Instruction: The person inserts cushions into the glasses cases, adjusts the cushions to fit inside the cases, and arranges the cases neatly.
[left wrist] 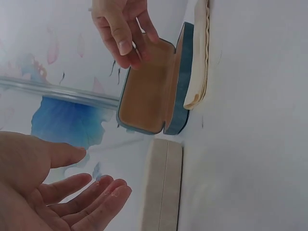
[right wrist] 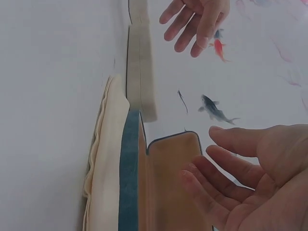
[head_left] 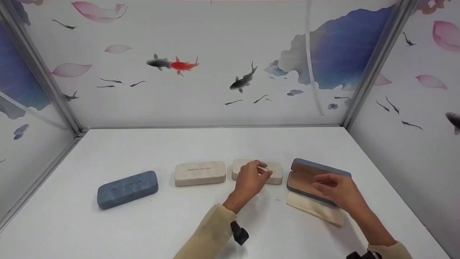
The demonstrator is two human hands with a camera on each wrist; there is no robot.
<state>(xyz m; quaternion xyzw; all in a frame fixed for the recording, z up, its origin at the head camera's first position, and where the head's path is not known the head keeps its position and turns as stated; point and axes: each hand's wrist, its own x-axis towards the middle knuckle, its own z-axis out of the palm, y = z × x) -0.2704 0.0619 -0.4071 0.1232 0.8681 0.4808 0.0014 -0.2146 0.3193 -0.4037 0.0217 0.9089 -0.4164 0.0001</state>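
Note:
A blue glasses case (head_left: 303, 183) with a brown lining stands opened on the right side of the white table, its lid raised at the back. My right hand (head_left: 339, 189) hovers over it with loosely bent fingers and holds nothing. Directly in front of the case lies a folded cream cloth (head_left: 316, 210). My left hand (head_left: 250, 178), also holding nothing, is above a closed cream glasses case (head_left: 275, 175) and partly covers it in the head view. In the left wrist view, the thumb and fingers of the left hand (left wrist: 72, 187) are apart.
Left of the middle sits a second closed cream glasses case (head_left: 200, 174). A closed blue glasses case (head_left: 127, 190) lies slanted farther left. White panels (head_left: 201, 104) printed with fish and petals enclose the table (head_left: 161, 230) at the back and sides.

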